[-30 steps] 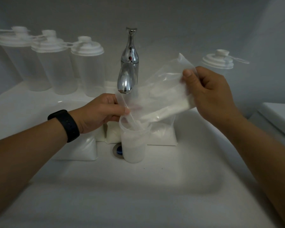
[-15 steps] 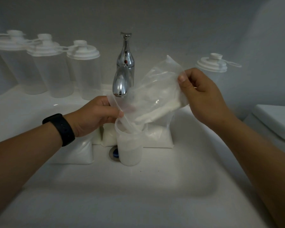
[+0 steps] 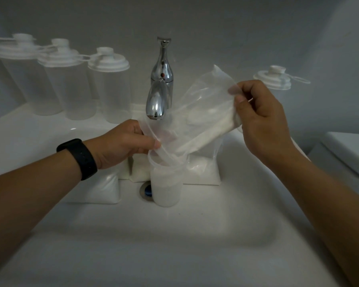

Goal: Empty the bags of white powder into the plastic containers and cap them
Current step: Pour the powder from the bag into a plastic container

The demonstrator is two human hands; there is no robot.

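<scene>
Both forearms extended over sink [image 3: 195, 235] — left hand [image 3: 122, 143] pinches bag [image 3: 203, 117] mouth at container [image 3: 167, 183] rim; right hand [image 3: 261, 121] raised, gripping bag's upper end.

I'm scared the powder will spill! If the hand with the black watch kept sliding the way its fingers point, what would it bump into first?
Probably the mouth of the clear bag that the left hand already pinches, just above the open container. Depth is hard to judge.
</scene>
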